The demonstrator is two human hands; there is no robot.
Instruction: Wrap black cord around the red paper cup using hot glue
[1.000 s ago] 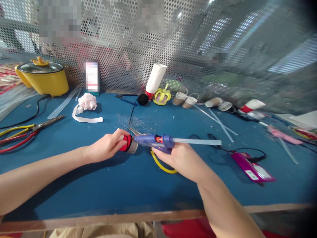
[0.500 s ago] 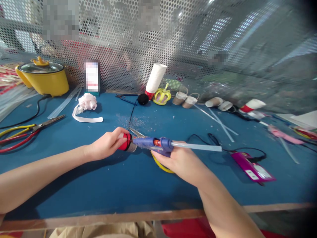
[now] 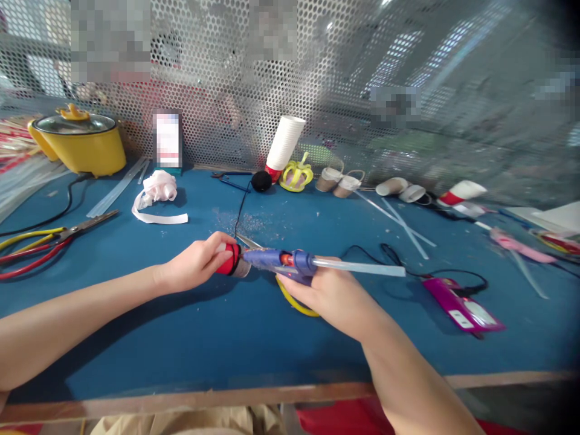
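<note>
My left hand (image 3: 199, 263) is closed around a small red-and-white paper cup (image 3: 226, 260) lying on its side, with black cord wrapped round it. In my right hand (image 3: 333, 296) is a blue hot glue gun (image 3: 276, 260), a clear glue stick (image 3: 362, 267) poking out of its back. The gun's nozzle is at the cup's right side; whether it touches cannot be made out. Behind the gun lie scissors (image 3: 296, 300) with a yellow handle, partly hidden. The black cord runs from the cup back to a black ball of yarn (image 3: 261, 181).
Along the perforated metal screen (image 3: 203, 90) stand a yellow electric pot (image 3: 86, 148), a phone (image 3: 167, 139), stacked paper cups (image 3: 285, 142), a yellow crown-like basket (image 3: 296, 175) and small brown baskets (image 3: 347, 186). A white ribbon bundle (image 3: 159, 186), red-yellow pliers (image 3: 67, 235) and a purple packet (image 3: 466, 308) lie about.
Almost nothing differs. The glue gun has tipped very slightly, its nozzle still beside the cup; both hands keep their hold.
</note>
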